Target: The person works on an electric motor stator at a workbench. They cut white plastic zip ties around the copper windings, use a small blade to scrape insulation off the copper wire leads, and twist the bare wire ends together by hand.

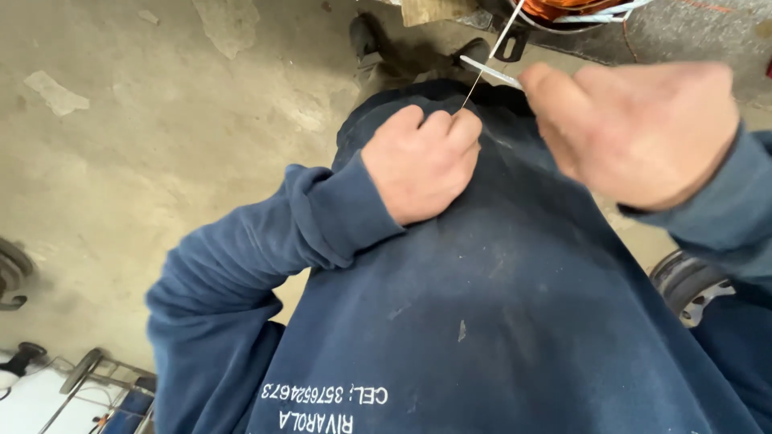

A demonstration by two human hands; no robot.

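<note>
The left hand [422,161] is curled into a loose fist against the front of a dark blue sweatshirt [498,305], its fingertips closed together on the lower end of a thin pale wire [482,72]. The wire runs taut from this pinch upward and to the right, toward the top edge of the view, where it meets a coil of orange and pale blue wire [579,10] lying on the floor. The right hand [643,128] is held just to the right of the left, a little higher and nearer the camera, and appears blurred; its thumb and forefinger are closed on a small flat blade [490,72], pale and narrow, whose free end lies against the wire just above the left hand's pinch. The two hands are close but not touching. Both forearms wear the sleeves of the same blue sweatshirt, which fills the lower half of the view and carries white lettering near the bottom edge. Beyond the hands, two dark shoes [366,40] stand on a worn grey concrete floor [161,120]. A wheel [687,285] shows at the right edge, another wheel [12,269] at the left edge, and a wire-framed cart [96,386] occupies the bottom left corner.
</note>
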